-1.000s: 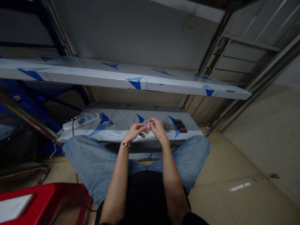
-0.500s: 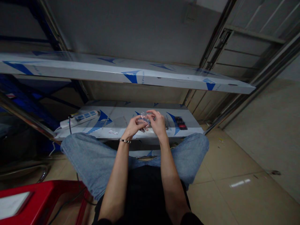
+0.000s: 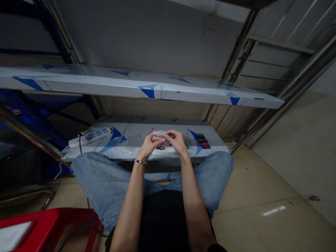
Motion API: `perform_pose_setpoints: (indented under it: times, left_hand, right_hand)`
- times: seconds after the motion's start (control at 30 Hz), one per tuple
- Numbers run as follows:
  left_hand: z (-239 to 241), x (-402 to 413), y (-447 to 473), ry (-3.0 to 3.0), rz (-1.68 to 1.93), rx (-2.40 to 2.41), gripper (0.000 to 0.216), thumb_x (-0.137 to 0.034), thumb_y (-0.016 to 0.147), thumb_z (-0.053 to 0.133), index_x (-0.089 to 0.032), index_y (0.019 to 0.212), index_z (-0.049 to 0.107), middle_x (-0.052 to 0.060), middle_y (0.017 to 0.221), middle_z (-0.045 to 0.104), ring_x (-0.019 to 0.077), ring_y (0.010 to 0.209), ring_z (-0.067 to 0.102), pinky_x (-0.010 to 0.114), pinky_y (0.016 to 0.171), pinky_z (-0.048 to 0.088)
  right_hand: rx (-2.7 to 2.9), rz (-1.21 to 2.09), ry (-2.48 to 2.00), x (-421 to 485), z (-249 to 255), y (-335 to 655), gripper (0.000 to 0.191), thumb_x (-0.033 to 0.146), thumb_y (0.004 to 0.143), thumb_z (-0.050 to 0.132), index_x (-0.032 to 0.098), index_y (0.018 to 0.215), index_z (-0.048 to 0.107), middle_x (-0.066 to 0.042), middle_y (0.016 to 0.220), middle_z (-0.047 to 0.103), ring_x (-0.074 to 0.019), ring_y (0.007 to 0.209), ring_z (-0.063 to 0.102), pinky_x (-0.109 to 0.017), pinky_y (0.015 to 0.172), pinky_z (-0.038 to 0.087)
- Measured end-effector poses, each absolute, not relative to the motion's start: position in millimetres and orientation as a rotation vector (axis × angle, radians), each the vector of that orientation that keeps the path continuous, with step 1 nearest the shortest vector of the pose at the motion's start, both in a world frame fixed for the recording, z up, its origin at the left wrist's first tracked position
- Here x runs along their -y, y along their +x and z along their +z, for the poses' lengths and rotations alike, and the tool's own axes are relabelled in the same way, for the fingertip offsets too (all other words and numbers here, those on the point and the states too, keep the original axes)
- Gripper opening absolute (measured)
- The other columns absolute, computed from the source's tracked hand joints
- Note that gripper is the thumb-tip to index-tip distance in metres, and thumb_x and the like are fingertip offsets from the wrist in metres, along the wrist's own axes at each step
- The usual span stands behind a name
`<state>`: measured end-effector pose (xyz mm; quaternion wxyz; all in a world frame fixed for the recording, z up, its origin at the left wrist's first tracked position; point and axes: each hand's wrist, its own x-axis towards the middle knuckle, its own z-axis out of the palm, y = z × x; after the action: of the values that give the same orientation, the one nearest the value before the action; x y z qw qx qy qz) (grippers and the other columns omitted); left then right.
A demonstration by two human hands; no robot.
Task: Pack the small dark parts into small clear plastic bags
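Observation:
Between my two hands is a small clear plastic bag (image 3: 159, 133), pinched by the fingers of both. My left hand (image 3: 150, 144) grips it from the left, thumb pointing inward; a beaded bracelet (image 3: 140, 161) circles that wrist. From the right, my right hand (image 3: 177, 141) holds the bag's other side, thumb and fingertips pressed together. What the bag contains, if anything, is too small to make out. Small dark items lie on the shelf just below and behind the hands, partly hidden. Another bit of clear plastic (image 3: 127, 152) lies on the lower shelf (image 3: 136, 150) to the left.
A white power strip (image 3: 90, 136) with a black cable sits at the shelf's left end. Dark and red items (image 3: 203, 141), blurred out, lie at the right. An upper shelf (image 3: 118, 87) crosses ahead. A red stool (image 3: 52, 220) carrying a white object (image 3: 14, 235) stands lower left.
Both hands have drawn closer together, and the right fingers, earlier raised and spread apart, now pinch the bag beside the left ones. The camera view has shifted slightly.

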<state>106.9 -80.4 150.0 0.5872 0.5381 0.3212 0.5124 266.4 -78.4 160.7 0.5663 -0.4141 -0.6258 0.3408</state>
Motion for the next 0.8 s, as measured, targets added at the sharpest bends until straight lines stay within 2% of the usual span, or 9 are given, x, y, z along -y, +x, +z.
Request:
perform_pose_setpoints:
  times: [0.17,0.37,0.47,0.63,0.8]
  left_hand:
    - [150.8,80.9,103.6,1.292,1.158,-0.754,0.045,-0.049,0.08,0.078,-0.011,0.103,0.067,0.013,0.088,0.077,0.0236,0.076,0.075,0.029,0.061,0.059]
    - [142.8,77.7,99.4,1.359,1.147,-0.786,0.037,-0.04,0.076,0.081,-0.012,0.098,0.074,0.014,0.099,0.076,0.0244,0.092,0.072,0.029,0.064,0.06]
    - [136.6,74.4,101.3,1.354,1.153,-0.81,0.034,-0.038,0.072,0.083,-0.012,0.093,0.076,0.011,0.095,0.074,0.0205,0.085,0.068,0.029,0.063,0.06]
    - [131.4,70.3,109.8,1.324,1.209,-0.835,0.033,-0.04,0.069,0.085,-0.012,0.082,0.074,0.005,0.075,0.068,0.0154,0.069,0.062,0.027,0.059,0.057]
    - [130.4,69.6,113.4,1.249,1.34,-0.846,0.038,-0.045,0.067,0.086,-0.013,0.083,0.073,0.004,0.075,0.069,0.0145,0.066,0.062,0.028,0.062,0.057]
  right_hand:
    - [1.393,0.812,-0.971,74.3,155.3,265.9,0.025,0.044,0.081,0.07,0.019,0.08,0.067,-0.004,0.08,0.071,-0.0187,0.077,0.065,-0.03,0.075,0.052]
    - [1.302,0.863,-0.981,71.4,150.2,263.9,0.029,0.048,0.083,0.066,0.02,0.084,0.063,-0.007,0.084,0.073,-0.0203,0.084,0.07,-0.031,0.079,0.055]
    - [1.225,0.891,-0.979,72.2,149.8,263.0,0.029,0.048,0.082,0.068,0.019,0.087,0.063,-0.007,0.085,0.073,-0.0206,0.085,0.07,-0.031,0.078,0.055]
    - [1.209,0.838,-0.985,71.8,150.1,259.4,0.025,0.044,0.085,0.066,0.019,0.089,0.063,-0.008,0.087,0.073,-0.0207,0.085,0.07,-0.031,0.079,0.055]
    - [1.314,0.758,-1.038,68.3,144.6,261.7,0.03,0.048,0.088,0.061,0.019,0.093,0.066,-0.007,0.089,0.072,-0.0199,0.087,0.068,-0.031,0.082,0.053]
